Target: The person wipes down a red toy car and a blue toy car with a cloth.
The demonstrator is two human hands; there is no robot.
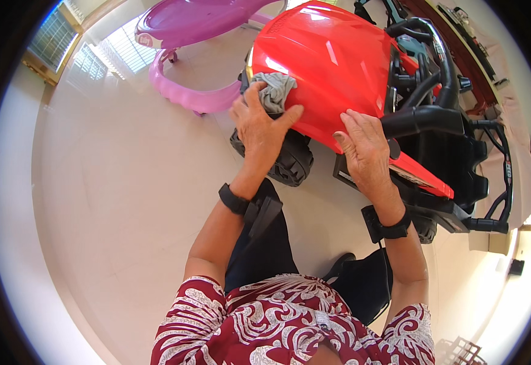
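A red plastic hood (pixel 324 59) of a child's ride-on car fills the upper middle of the head view. At the hood's front corner, my left hand (pixel 261 123) has its fingers on a crumpled grey cloth (pixel 274 89), with the thumb spread apart from them. Resting on the hood's near side edge, beside the black roll bar, is my right hand (pixel 365 146), fingers extended and holding nothing. Below my left hand, a black treaded wheel (pixel 292 159) shows in part. Both wrists wear black straps with small devices.
A purple and pink baby walker (pixel 192 100) stands on the tiled floor at the upper left. The car's black tubular frame (pixel 429 118) and seat (pixel 448 159) extend to the right. Behind the car, another teal and black ride-on toy (pixel 407 45) is partly hidden.
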